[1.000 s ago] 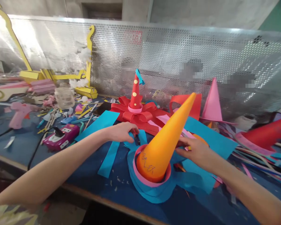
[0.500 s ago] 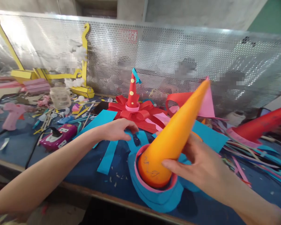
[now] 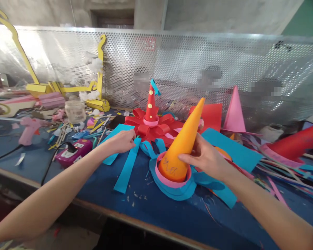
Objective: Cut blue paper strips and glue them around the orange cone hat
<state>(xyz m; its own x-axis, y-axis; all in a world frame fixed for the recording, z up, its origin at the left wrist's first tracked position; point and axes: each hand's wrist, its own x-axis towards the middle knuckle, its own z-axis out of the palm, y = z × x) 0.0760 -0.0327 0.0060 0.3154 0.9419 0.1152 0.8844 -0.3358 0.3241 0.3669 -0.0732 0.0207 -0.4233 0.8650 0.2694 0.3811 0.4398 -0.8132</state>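
My right hand [image 3: 207, 156] grips an orange paper cone hat [image 3: 181, 149], thumb on its front and fingers behind. The cone leans right and stands inside a pink band [image 3: 159, 175] on a blue paper brim [image 3: 169, 194]. Blue paper pieces reach out from the brim on both sides. Pencil marks show low on the cone. My left hand [image 3: 123, 140] is closed at the upper end of a long blue paper strip [image 3: 126, 170], which lies slanting on the table; its fingertips are partly hidden. Blue paper sheets [image 3: 117, 133] lie behind this hand.
A red dotted cone hat [image 3: 150, 106] stands on red paper loops behind. A pink cone [image 3: 234, 113] and a red cone [image 3: 294, 142] are at right. At left lie a purple power strip [image 3: 75, 152], a pink glue gun [image 3: 28, 128] and a plastic jar [image 3: 75, 111].
My left hand has moved left, away from the brim, and its fingers have closed at the blue strip. The orange cone and brim have shifted back from the table edge.
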